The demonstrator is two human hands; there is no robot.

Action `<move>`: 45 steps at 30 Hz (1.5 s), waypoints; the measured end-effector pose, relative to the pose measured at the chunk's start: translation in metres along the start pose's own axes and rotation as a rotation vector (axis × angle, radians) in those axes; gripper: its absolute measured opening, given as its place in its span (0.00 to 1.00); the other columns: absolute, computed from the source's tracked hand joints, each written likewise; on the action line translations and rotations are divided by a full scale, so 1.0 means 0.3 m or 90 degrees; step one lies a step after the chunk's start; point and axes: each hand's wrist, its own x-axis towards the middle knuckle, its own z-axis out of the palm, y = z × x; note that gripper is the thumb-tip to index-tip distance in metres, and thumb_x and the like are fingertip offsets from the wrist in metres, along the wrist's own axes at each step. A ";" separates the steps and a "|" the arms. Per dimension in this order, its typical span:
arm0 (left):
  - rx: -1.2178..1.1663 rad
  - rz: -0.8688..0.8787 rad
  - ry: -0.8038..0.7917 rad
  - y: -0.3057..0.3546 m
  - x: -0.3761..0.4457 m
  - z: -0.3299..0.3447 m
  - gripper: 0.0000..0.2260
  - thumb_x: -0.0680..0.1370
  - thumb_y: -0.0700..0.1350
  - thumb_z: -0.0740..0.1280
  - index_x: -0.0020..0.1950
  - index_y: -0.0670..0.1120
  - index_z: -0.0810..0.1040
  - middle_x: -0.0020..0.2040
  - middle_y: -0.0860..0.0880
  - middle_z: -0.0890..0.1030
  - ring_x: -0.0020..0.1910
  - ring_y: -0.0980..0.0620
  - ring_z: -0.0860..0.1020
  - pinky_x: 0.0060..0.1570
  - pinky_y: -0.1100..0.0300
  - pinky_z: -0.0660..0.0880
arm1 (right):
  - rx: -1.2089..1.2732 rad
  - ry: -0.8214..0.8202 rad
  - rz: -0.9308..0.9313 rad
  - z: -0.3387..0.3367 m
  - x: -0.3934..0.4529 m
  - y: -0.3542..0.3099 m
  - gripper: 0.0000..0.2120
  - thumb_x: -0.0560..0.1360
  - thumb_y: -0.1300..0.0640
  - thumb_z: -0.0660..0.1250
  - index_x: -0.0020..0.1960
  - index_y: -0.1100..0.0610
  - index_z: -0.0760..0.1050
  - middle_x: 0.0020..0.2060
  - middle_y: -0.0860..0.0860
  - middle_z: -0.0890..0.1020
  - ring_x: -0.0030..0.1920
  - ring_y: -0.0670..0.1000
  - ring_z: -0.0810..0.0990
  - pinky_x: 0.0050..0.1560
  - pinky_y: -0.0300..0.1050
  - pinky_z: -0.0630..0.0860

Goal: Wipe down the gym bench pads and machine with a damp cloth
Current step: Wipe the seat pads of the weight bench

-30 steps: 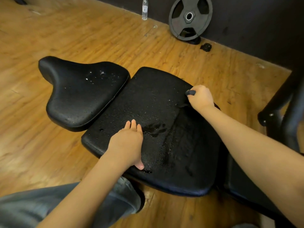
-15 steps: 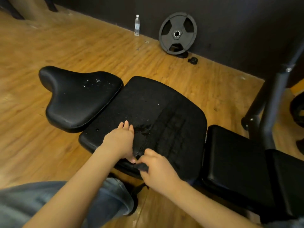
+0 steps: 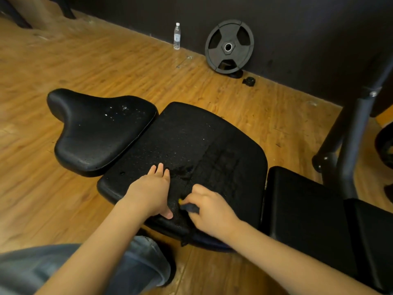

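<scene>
Black vinyl covers the middle bench pad (image 3: pixel 191 145), on whose left part water droplets are scattered, while its right part looks darker and streaked. A clear plastic water bottle (image 3: pixel 177 37) is stood upright on the wooden floor (image 3: pixel 85 60) by the dark wall; whether anything is in it cannot be told. A black weight plate (image 3: pixel 229 46) is leaned against the same wall, just right of the bottle, and a small black object (image 3: pixel 248 81) lies on the floor beside it.

The left hand (image 3: pixel 152 191) is laid flat on the near edge of the middle pad, fingers straight and together, with the palm pressed down and nothing held. The grip of the right hand (image 3: pixel 210 207) is closed round a dark cloth (image 3: pixel 190 207): the fingers are curled and a bunched end of the cloth is pinched, a small yellow bit showing at the fingertips. The cloth is thus found at the pad's near edge, between the two hands, and its lower end is seen to hang below the pad's rim.

A saddle-shaped seat pad (image 3: pixel 95 133), spotted with a few droplets, is set just left of the middle pad. A further black pad (image 3: pixel 308 209) is placed to the right, just beside it, and the dark steel tubes of the machine frame (image 3: pixel 350 150) rise behind that. A knee in grey trousers (image 3: pixel 127 269) is seen at the bottom left.
</scene>
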 end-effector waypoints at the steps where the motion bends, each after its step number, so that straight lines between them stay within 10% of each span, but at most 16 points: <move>1: 0.004 0.000 0.002 0.000 0.002 0.001 0.52 0.70 0.55 0.74 0.77 0.41 0.39 0.77 0.43 0.38 0.77 0.46 0.42 0.74 0.50 0.56 | -0.007 0.011 0.018 -0.014 0.030 0.029 0.09 0.73 0.61 0.65 0.50 0.57 0.80 0.44 0.56 0.75 0.44 0.60 0.77 0.42 0.51 0.72; 24: 0.067 -0.009 0.013 0.020 0.017 0.008 0.54 0.69 0.54 0.75 0.76 0.38 0.39 0.77 0.40 0.39 0.77 0.43 0.43 0.73 0.52 0.54 | -0.063 0.266 0.369 -0.268 0.565 0.459 0.10 0.77 0.64 0.59 0.51 0.63 0.78 0.49 0.60 0.78 0.43 0.58 0.76 0.37 0.45 0.69; 45: 0.027 -0.013 -0.041 -0.069 -0.061 -0.006 0.55 0.69 0.58 0.73 0.76 0.40 0.36 0.77 0.41 0.36 0.76 0.42 0.38 0.74 0.49 0.46 | 0.012 -0.034 0.027 0.053 -0.010 -0.151 0.09 0.75 0.60 0.61 0.52 0.61 0.76 0.47 0.55 0.70 0.44 0.62 0.75 0.43 0.54 0.72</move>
